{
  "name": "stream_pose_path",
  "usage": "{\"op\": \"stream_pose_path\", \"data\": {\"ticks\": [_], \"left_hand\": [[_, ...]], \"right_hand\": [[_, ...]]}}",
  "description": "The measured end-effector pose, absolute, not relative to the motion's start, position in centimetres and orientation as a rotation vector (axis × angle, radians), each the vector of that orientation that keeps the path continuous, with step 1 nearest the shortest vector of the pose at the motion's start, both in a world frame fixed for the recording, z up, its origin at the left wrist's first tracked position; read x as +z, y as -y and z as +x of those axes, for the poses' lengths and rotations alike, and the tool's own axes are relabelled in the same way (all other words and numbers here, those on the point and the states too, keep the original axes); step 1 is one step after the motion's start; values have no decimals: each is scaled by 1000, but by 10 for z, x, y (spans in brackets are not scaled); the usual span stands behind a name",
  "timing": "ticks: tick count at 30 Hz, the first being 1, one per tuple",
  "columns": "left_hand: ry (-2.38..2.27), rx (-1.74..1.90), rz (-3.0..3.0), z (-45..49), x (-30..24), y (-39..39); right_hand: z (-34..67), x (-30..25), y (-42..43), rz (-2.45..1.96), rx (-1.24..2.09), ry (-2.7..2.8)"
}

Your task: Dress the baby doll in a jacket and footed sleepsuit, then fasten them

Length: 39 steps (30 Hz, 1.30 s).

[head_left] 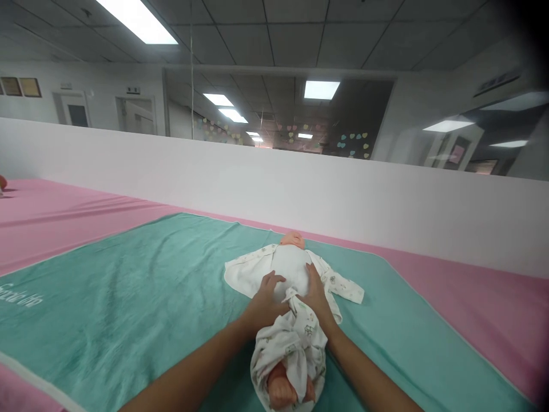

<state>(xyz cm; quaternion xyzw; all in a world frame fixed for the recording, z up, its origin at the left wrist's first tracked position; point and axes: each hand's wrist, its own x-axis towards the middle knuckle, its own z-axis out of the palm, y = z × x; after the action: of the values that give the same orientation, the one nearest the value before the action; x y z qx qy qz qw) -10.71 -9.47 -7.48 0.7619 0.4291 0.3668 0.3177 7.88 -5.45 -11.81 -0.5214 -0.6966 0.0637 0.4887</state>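
A baby doll (291,266) lies on its back with its head pointing away from me. Its white patterned top (251,269) is spread open at both sides, baring a pale torso. White printed trousers (295,329) are bunched around its legs, and bare feet (281,389) show at the near end. My left hand (268,300) rests at the left of the waist, fingers apart and curved over the belly, its thumb by the bunched waistband. Along the right side, my right hand (316,292) has its fingers stretched towards the chest, thumb also near the waistband.
The doll lies on a green towel (141,286) with white lettering at its left. Pink matting (480,303) surrounds the towel. A low white wall (257,183) runs behind, with glass panels above. Part of an orange object (3,183) shows at the far left.
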Motion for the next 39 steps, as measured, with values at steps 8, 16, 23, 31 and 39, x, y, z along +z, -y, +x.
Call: {"op": "stream_pose_path", "data": {"ticks": [8,16,23,31,39], "left_hand": [[-1328,1011,2067,-114,-65,89],[-1218,1014,2228,-133,-65,79],[-1086,949,2229,-137,-73,71],[-984,932,2079,-135,-93,60],[-1198,1190,2104,-136,-79,69]], "right_hand": [[76,-122,53,-1521,50,1762],[80,-79,85,-1642,141,2007],[80,-68,99,-1571,147,2011],[94,-67,102,-1456,300,1994],[109,-72,92,-1222,458,1775]]}}
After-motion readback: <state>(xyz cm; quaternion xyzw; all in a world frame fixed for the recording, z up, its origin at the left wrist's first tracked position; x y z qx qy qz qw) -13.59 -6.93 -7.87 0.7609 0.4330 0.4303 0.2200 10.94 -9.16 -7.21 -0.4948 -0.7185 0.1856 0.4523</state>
